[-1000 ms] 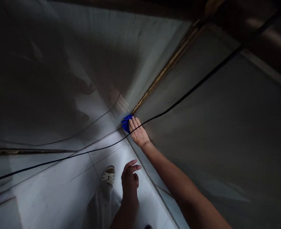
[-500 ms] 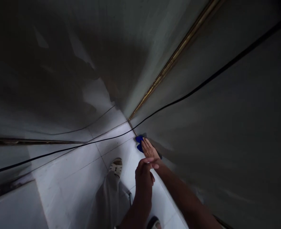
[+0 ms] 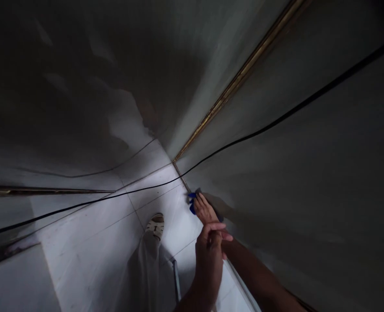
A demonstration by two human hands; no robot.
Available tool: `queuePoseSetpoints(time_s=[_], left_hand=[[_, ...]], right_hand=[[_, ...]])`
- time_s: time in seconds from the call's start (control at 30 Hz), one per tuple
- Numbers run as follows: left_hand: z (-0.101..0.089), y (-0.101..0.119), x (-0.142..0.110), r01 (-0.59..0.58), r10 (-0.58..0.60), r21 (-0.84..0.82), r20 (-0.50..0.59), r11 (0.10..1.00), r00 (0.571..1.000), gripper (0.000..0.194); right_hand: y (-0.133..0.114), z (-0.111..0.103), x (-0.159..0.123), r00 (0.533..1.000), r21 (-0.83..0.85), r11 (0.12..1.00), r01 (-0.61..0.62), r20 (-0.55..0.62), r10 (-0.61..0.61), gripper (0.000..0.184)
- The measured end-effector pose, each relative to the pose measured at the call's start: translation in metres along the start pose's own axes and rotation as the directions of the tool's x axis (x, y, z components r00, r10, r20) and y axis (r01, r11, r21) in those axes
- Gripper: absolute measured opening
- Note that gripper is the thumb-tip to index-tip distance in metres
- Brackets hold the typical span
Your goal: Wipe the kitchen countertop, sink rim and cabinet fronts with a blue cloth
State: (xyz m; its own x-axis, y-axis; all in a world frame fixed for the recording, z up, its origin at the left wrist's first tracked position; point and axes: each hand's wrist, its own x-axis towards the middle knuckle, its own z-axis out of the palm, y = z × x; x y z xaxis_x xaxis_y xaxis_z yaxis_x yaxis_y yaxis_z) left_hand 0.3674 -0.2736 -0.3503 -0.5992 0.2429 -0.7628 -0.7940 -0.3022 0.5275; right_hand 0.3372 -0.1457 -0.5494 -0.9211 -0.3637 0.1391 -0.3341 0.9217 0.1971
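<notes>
A blue cloth [image 3: 192, 208] lies bunched at the foot of the dark shiny wall panel on the right, where it meets the white floor. My right hand [image 3: 205, 209] presses it there, fingers stretched over the cloth and partly hiding it. Nearer to me, my left hand [image 3: 211, 242] crosses in front of my right wrist, with its fingers loosely bent, apart and holding nothing. Whether it touches the right forearm I cannot tell.
A black cable [image 3: 234, 141] runs across the whole view in front of the walls. Gold trim [image 3: 218, 104] rises from the corner. On the tiled floor [image 3: 97, 242] are my sandalled foot [image 3: 155, 225] and a thin metal bar [image 3: 176, 279]. The left panel [image 3: 81, 108] mirrors the floor.
My right hand and the blue cloth have slid slightly down and to the right along the wall's foot. My left hand has shifted right and down too.
</notes>
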Motion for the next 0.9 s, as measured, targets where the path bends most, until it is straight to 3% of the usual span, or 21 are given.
queuePoseSetpoints(time_s=[0.1, 0.17, 0.27, 0.37, 0.67, 0.8, 0.9], left_hand=[[-0.001, -0.007, 0.0, -0.009, 0.008, -0.011, -0.033, 1.0, 0.999, 0.041], [-0.002, -0.008, 0.0, -0.03, 0.027, -0.034, -0.083, 0.999, 0.996, 0.037], [-0.004, -0.007, -0.003, -0.049, 0.036, -0.083, -0.154, 0.995, 0.987, 0.03], [-0.008, -0.002, -0.007, -0.074, 0.048, -0.128, -0.199, 0.989, 0.979, 0.024], [-0.018, -0.001, -0.011, -0.13, 0.105, -0.114, -0.204, 0.985, 0.973, 0.026], [-0.014, 0.005, -0.011, -0.084, 0.08, -0.022, -0.149, 0.996, 0.986, 0.032], [-0.01, 0.007, -0.011, -0.055, 0.057, 0.065, -0.041, 0.996, 0.998, 0.034]], right_hand=[[0.008, 0.007, 0.057, 0.986, 0.119, 0.99, 0.074, 0.141, -0.09, 0.053], [0.013, 0.003, 0.096, 0.968, 0.213, 0.976, 0.053, 0.231, -0.103, 0.054], [0.017, -0.002, 0.142, 0.979, 0.222, 0.975, 0.03, 0.19, -0.073, 0.057], [0.014, 0.012, 0.158, 0.989, 0.196, 0.98, 0.022, 0.137, -0.05, 0.059], [-0.001, 0.108, 0.116, 0.996, 0.319, 0.948, -0.008, 0.09, -0.022, 0.067], [-0.002, 0.119, 0.069, 0.994, 0.341, 0.94, 0.024, 0.092, -0.058, 0.072], [0.001, 0.104, 0.016, 0.992, 0.339, 0.939, 0.053, 0.087, -0.088, 0.068]])
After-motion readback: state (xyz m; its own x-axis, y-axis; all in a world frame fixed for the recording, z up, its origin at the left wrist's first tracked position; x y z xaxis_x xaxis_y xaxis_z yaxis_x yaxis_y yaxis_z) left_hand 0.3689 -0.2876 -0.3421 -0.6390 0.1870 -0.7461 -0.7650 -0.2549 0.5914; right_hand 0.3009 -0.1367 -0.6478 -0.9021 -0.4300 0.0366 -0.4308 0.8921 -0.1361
